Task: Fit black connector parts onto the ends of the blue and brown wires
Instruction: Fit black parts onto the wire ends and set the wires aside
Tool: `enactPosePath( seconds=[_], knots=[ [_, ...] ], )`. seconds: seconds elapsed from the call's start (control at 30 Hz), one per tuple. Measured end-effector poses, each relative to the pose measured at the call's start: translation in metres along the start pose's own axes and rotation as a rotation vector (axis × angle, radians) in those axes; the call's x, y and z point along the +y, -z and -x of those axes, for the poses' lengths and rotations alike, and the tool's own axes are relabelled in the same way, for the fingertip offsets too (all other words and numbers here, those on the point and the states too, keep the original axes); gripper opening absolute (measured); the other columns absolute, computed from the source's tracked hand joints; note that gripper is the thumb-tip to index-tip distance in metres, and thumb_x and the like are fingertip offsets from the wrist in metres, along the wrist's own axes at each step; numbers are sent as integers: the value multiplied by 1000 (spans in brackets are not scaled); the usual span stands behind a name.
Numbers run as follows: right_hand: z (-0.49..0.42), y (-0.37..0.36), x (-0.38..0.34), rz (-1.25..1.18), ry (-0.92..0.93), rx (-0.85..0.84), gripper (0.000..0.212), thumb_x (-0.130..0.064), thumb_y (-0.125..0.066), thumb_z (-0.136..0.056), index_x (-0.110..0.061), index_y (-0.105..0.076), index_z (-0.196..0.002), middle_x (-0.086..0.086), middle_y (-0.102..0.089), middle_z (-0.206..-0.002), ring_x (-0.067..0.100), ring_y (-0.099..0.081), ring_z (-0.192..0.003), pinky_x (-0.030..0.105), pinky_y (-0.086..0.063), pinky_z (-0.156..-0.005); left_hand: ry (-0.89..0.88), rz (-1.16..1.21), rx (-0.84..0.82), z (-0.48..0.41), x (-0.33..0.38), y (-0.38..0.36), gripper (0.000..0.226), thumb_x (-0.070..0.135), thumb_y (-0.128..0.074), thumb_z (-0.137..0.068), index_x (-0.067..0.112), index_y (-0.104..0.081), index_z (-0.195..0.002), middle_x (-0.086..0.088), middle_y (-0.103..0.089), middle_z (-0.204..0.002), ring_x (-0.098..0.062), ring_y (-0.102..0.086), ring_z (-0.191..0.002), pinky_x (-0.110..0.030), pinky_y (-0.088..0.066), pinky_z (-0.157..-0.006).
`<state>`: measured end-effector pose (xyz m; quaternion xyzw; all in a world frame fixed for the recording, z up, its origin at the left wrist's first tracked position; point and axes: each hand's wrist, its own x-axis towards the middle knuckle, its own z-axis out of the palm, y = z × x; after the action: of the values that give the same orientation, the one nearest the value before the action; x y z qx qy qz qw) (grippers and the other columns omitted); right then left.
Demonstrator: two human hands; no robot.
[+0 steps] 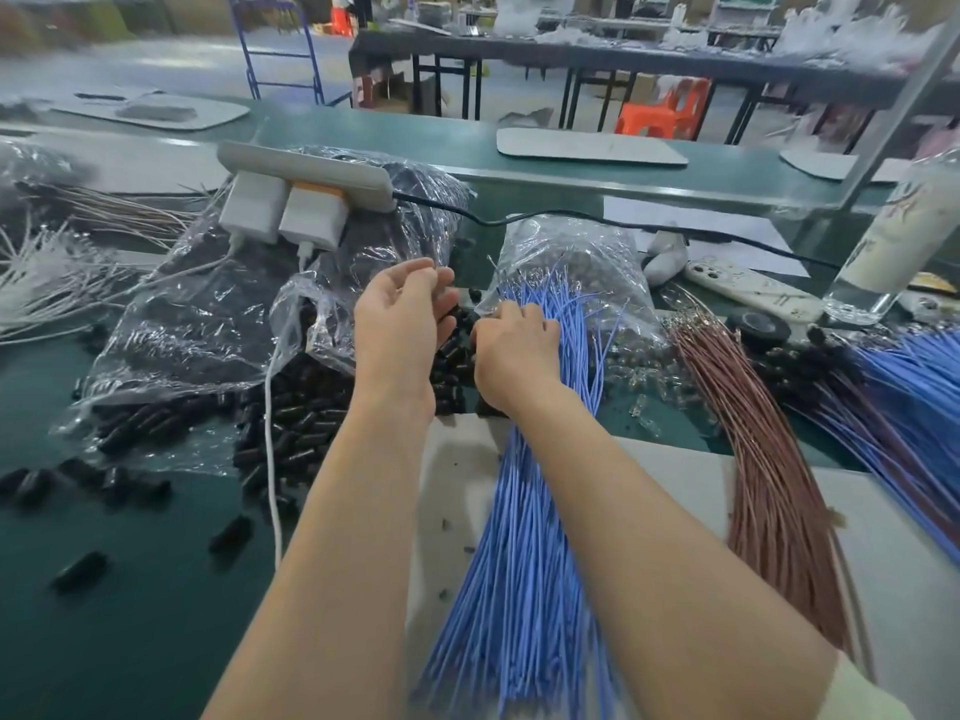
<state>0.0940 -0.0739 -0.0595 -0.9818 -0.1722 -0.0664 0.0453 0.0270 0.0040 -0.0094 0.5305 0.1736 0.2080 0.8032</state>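
Bundle of thin blue wires (519, 537) lies mid-worktop on a pale grey sheet (457, 485). Its long axis runs from the near edge toward the far edge. It fans out at the near end, and the far tips sit in the mouth of a clear plastic bag (571, 252). Bundle of thin brown wires (769, 459) lies just right of it, same axis, far ends leaning left. A second blue wire bundle (909, 407) is at the right edge.

Small black cylindrical connector parts (291, 418) are heaped left of centre on the green worktop (130, 589), with strays toward the left edge.

Right hand (514, 350) is at the far tips of the blue wires, fingers curled under; the grip is hidden, cannot tell. Left hand (400, 314) is raised over the black heap with fingertips drawn close; cannot tell if it is holding a part.

White power strip (306, 171) and white phone (753, 291) sit toward the far side. Workshop behind, blurred: benches, orange plastic stools (665, 114).
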Motion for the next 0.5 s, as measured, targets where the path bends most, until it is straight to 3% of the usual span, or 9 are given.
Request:
enactPosePath(
  seconds=[0.1, 0.17, 0.27, 0.33, 0.4, 0.5],
  knots=[
    [4, 0, 2, -114, -7, 77, 19, -14, -53, -93, -12, -58, -111, 10, -48, -123, 29, -40, -115, 40, -32, -97, -8, -40, -8, 3, -2, -2, 14, 10, -48, -95, 19, -58, -94, 8, -66, -84, -3, -62, -70, -22, -51, -73],
    [6, 9, 4, -411, -66, 219, 19, -22, -55, -94, -12, -60, -110, 7, -53, -115, 24, -47, -108, 32, -38, -92, -60, -112, -14, 6, -4, -4, 15, 8, -50, -93, 20, -60, -93, 7, -65, -83, -4, -60, -73, -23, -51, -75],
    [17, 39, 19, -929, -100, 332, 11, -18, -61, -92, -13, -62, -100, 3, -65, -93, 14, -60, -86, 12, -44, -74, -138, -231, -41, 13, -8, -11, 15, 11, -56, -92, 24, -64, -90, 6, -65, -86, -7, -60, -81, -24, -51, -81],
    [29, 59, 36, -1173, -94, 306, 6, -15, -65, -89, -14, -60, -92, 2, -68, -85, 16, -67, -80, 19, -53, -76, -138, -270, -120, 20, -12, -19, 9, 18, -58, -92, 23, -66, -94, 5, -67, -90, -10, -63, -87, -26, -53, -84],
    [45, 71, 55, -1236, -69, 276, 7, -14, -67, -88, -15, -61, -83, 4, -70, -82, 19, -70, -78, 28, -58, -75, -98, -287, -251, 28, -19, -31, 11, 22, -59, -92, 17, -67, -100, 0, -71, -92, -11, -66, -88, -25, -55, -81],
    [73, 77, 82, -1243, -79, 271, 13, -13, -66, -89, -19, -66, -77, -2, -72, -72, 13, -71, -72, 24, -57, -69, -49, -266, -397, 43, -30, -49, 13, 20, -62, -91, 11, -67, -99, -5, -73, -90, -10, -67, -83, -18, -54, -76]
  ],
)
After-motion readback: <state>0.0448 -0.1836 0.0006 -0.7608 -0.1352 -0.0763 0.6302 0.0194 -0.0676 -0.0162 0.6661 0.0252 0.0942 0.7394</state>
